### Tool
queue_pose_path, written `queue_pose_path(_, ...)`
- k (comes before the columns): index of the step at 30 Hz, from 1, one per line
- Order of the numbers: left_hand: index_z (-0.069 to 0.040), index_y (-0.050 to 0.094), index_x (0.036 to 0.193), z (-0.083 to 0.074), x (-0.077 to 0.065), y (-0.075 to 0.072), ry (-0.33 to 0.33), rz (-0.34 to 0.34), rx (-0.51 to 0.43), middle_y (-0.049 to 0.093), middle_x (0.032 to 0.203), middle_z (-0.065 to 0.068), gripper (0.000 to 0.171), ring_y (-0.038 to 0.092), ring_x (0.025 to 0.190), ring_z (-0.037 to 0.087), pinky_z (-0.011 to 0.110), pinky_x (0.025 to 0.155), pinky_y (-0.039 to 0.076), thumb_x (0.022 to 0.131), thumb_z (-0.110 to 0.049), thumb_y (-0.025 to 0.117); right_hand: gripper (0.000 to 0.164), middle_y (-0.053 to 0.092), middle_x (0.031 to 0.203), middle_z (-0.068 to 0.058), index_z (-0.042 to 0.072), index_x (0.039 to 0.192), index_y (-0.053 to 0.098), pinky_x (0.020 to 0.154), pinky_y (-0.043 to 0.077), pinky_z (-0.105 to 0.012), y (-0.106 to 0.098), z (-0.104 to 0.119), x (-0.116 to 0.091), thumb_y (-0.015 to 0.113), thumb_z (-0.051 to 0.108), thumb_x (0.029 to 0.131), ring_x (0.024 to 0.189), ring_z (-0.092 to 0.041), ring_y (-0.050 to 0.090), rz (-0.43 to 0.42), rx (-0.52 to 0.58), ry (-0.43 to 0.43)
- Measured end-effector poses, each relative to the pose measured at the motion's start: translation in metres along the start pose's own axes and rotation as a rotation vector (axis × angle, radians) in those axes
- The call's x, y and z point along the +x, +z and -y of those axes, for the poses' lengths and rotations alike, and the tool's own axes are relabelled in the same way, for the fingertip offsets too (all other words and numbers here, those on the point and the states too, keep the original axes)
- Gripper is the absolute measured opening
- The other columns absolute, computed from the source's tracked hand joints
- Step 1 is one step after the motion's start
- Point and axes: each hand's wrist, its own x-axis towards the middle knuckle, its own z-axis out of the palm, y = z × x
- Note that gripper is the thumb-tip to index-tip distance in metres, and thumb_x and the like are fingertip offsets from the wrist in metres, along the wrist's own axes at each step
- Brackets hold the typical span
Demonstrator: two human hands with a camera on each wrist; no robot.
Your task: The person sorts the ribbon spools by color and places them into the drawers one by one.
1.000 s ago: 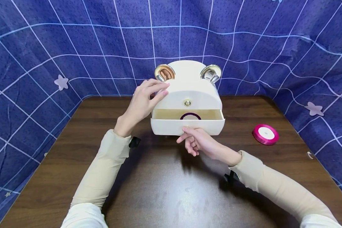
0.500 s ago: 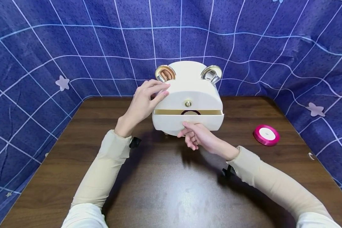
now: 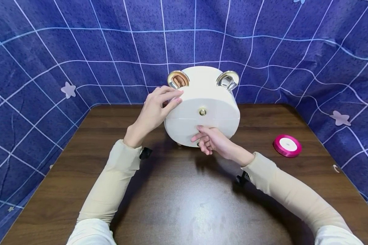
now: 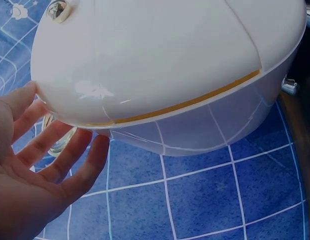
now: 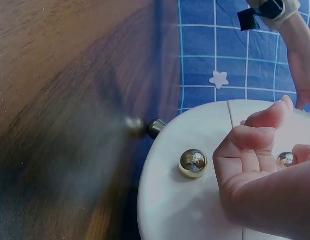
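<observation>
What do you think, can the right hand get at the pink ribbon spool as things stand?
Probably yes: the pink ribbon spool lies on the right hand's side, nothing visible blocks it, and that hand, at the white box's front, grips nothing.

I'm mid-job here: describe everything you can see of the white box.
The white box looks like glossy plastic, with a rounded oval front. Two shiny, gold-rimmed ears stand on top. A thin seam divides the front; the upper knob and lower knob look gold. The lower part sits flush, looking closed. The box stands upright on small metallic feet near the wooden table's far edge. The left hand touches its side; the right hand appears to press the lower front.
</observation>
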Motion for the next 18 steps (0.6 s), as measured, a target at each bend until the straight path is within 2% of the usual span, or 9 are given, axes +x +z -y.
queue_pose_path(5, -0.011, 0.072, 0.115, 0.000, 0.000, 0.000, 0.001, -0.004, -0.005, 0.069, 0.112, 0.007, 0.027, 0.059, 0.095, 0.024, 0.035, 0.079, 0.043, 0.092, -0.024, 0.066, 0.053, 0.054, 0.053, 0.003, -0.008, 0.117, 0.057, 0.042, 0.032, -0.022, 0.001, -0.010, -0.003, 0.044, 0.040, 0.100, 0.042, -0.009, 0.047, 0.020, -0.014, 0.005)
queue_pose_path(10, -0.012, 0.072, 0.115, 0.000, 0.000, -0.001, 0.011, -0.007, 0.000, 0.070, 0.111, 0.007, 0.027, 0.059, 0.098, 0.024, 0.036, 0.082, 0.045, 0.092, -0.024, 0.066, 0.054, 0.054, 0.054, 0.005, -0.013, 0.121, 0.054, 0.044, 0.035, -0.021, 0.003, -0.033, -0.006, 0.049, 0.035, 0.099, 0.043, -0.007, 0.048, 0.081, -0.031, 0.121)
queue_pose_path(14, -0.011, 0.072, 0.115, 0.000, 0.000, -0.001, 0.015, -0.012, -0.001, 0.070, 0.110, 0.007, 0.026, 0.060, 0.098, 0.024, 0.037, 0.083, 0.045, 0.092, -0.024, 0.066, 0.057, 0.055, 0.053, 0.006, -0.012, 0.121, 0.054, 0.044, 0.036, -0.021, -0.002, -0.046, 0.000, 0.044, 0.040, 0.100, 0.043, -0.006, 0.047, 0.063, 0.107, 0.223)
queue_pose_path(18, -0.011, 0.072, 0.115, 0.000, 0.000, 0.000, 0.008, -0.010, -0.002, 0.070, 0.110, 0.007, 0.027, 0.059, 0.097, 0.024, 0.037, 0.082, 0.045, 0.092, -0.024, 0.066, 0.054, 0.053, 0.053, 0.008, -0.008, 0.123, 0.052, 0.047, 0.036, -0.020, -0.006, -0.049, 0.005, 0.041, 0.040, 0.100, 0.045, -0.004, 0.045, 0.035, 0.279, 0.259)
